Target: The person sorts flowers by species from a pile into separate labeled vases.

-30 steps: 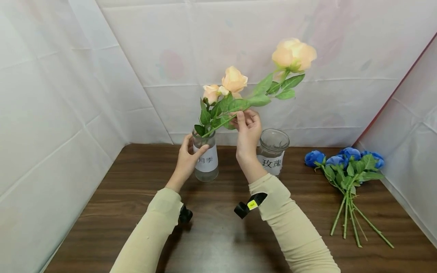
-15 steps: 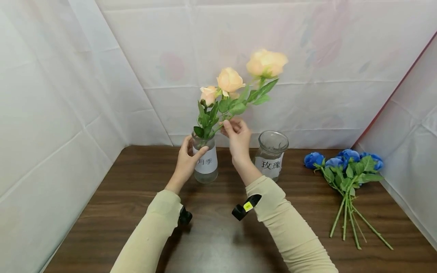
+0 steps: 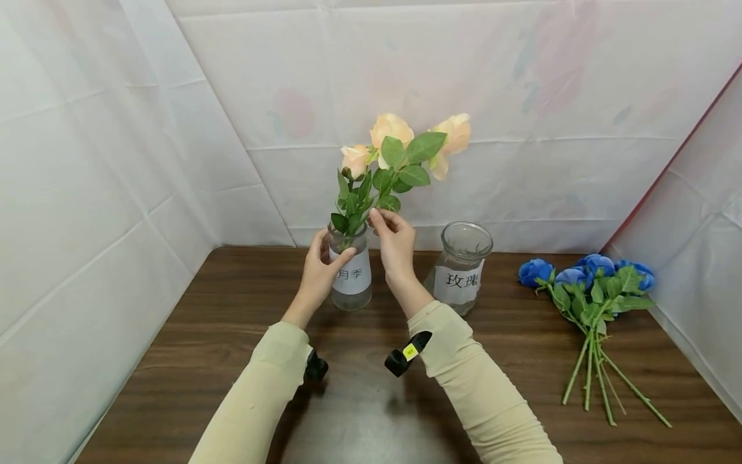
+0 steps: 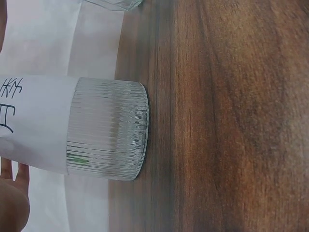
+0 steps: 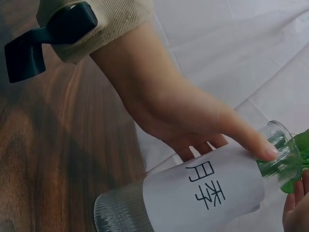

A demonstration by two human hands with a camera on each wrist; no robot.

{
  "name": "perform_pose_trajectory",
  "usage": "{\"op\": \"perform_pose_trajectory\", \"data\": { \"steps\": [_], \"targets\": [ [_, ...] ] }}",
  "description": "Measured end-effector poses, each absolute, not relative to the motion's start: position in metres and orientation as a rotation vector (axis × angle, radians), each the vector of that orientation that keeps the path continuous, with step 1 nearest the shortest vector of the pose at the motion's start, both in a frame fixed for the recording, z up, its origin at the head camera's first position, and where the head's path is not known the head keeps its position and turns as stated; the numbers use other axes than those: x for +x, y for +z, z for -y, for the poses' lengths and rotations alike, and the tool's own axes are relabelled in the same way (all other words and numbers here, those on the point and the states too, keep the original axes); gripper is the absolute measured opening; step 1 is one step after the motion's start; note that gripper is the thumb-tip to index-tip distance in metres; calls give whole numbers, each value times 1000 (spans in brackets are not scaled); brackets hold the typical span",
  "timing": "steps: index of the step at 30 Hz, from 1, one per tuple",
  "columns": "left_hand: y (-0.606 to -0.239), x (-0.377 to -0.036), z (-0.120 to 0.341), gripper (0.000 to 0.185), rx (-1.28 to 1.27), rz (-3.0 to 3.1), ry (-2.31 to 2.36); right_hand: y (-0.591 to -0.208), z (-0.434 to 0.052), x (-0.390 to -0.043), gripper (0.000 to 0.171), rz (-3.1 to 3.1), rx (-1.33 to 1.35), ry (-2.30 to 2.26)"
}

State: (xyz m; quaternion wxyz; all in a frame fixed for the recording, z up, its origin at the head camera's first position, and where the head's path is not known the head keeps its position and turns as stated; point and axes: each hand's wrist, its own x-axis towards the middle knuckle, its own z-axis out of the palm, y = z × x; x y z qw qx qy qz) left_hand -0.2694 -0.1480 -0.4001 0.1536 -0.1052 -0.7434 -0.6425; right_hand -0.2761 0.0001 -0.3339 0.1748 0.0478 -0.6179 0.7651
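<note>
Left hand [image 3: 321, 266] grips jar [image 3: 350, 276]; right hand [image 3: 396, 244] pinches stem [image 3: 364, 220].

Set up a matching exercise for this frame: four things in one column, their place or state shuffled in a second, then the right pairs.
Things:
1. left hand
2. right hand
3. blue roses
4. jar labelled 玫瑰

Place or state:
A. lying on the table, right side
B. standing with no flowers in it
C. holds the jar labelled 月季
D. pinches a peach rose stem

Pairs: 1-C, 2-D, 3-A, 4-B
</note>
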Motion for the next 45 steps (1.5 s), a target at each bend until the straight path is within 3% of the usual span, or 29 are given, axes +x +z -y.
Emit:
{"op": "perform_pose_trajectory", "data": {
  "steps": [16, 34, 45],
  "targets": [
    [-399, -268, 144, 57, -312, 2160, -1860, -344, 6, -278, 28, 1783, 8, 2283],
    [-398, -263, 138, 59, -262, 2094, -1892, -349, -16, -266, 27, 1758, 94, 2348],
    [-395, -247, 135, 71, -131, 2018, -1854, -348, -38, -248, 25, 1804, 177, 2285]
  ]
}}
